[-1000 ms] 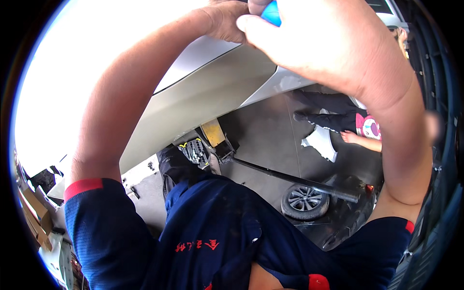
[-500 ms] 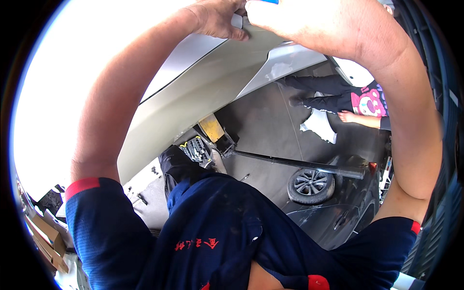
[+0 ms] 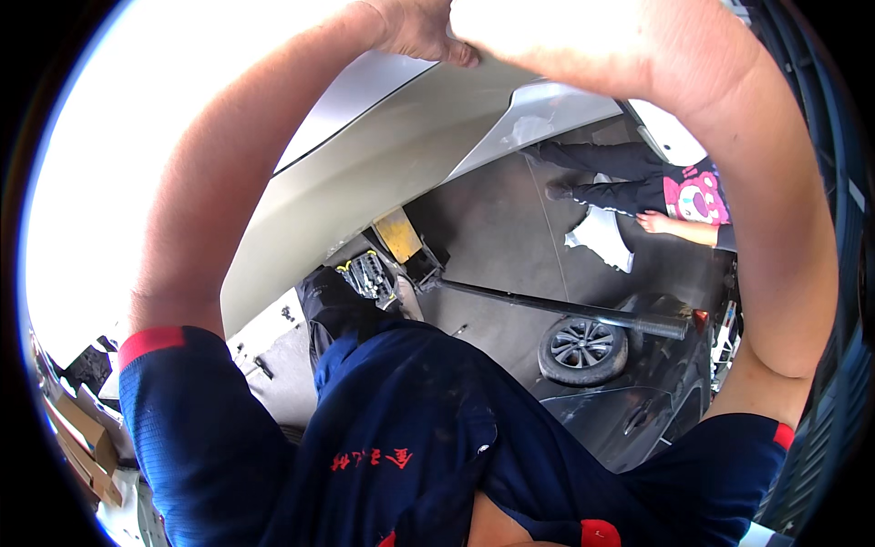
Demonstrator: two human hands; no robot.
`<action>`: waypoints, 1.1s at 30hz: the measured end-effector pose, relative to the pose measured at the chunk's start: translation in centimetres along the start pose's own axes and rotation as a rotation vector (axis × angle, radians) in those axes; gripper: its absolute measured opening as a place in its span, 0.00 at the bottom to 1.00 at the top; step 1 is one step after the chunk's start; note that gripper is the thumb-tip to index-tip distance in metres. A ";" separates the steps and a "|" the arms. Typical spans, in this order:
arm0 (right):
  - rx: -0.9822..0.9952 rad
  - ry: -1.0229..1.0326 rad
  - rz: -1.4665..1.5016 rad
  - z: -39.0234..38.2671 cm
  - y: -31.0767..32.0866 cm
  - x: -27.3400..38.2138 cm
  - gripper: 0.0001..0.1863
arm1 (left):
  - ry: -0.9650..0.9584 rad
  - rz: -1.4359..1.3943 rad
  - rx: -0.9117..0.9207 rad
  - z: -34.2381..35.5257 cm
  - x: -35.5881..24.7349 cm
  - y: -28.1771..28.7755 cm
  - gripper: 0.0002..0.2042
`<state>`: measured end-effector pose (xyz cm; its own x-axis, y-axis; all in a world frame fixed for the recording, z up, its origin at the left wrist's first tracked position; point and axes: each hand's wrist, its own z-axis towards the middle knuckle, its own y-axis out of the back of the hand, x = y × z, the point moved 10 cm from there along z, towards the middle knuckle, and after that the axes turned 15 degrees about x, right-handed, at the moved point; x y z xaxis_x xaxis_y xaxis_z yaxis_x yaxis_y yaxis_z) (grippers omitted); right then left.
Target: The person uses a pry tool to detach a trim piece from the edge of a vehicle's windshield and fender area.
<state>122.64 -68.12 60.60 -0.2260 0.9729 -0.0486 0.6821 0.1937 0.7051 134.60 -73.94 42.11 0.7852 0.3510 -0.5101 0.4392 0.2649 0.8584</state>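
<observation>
Both my arms reach up to the top of the picture, over a pale car body panel (image 3: 383,182). My left hand (image 3: 415,32) is at the panel's upper part, its thumb lying against the surface. The other left fingers run out of the picture. My right hand (image 3: 488,25) is close beside it, washed out by bright light and cut off by the upper edge. What either hand holds, if anything, is hidden.
Below the car are a floor jack with a yellow part (image 3: 398,235), its long black handle (image 3: 565,305) and a tool tray (image 3: 366,276). A wheel (image 3: 583,351) lies by a dark car part. Another person (image 3: 629,187) is at the right, near a silver panel (image 3: 602,239).
My hands have moved slightly upward, further out of the picture. A blue thing seen at my right hand is out of view now, as is a small whitish piece by my left thumb.
</observation>
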 end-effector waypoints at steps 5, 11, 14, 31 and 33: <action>-0.002 0.136 -0.072 0.8 0.2 -0.1 0.15 | 0.152 0.035 0.006 -0.2 0.5 0.0 0.45; -0.109 0.274 -0.153 0.1 1.7 -1.2 0.16 | 0.153 0.037 0.081 -2.0 -2.5 1.5 0.32; -0.250 0.256 -0.153 -0.5 3.2 -3.0 0.16 | 0.300 -0.015 0.195 -1.5 -2.4 1.4 0.28; -0.040 0.327 0.208 4.6 4.3 -16.9 0.17 | 0.369 0.186 0.174 -0.9 -3.2 1.5 0.34; -0.055 0.421 0.119 4.5 4.7 -16.4 0.16 | 0.351 0.264 0.111 -0.9 -3.1 1.4 0.34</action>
<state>132.66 -82.55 61.53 -0.4193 0.8497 0.3199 0.6850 0.0649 0.7256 132.40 -73.79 44.84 0.6897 0.6820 -0.2434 0.3027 0.0338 0.9525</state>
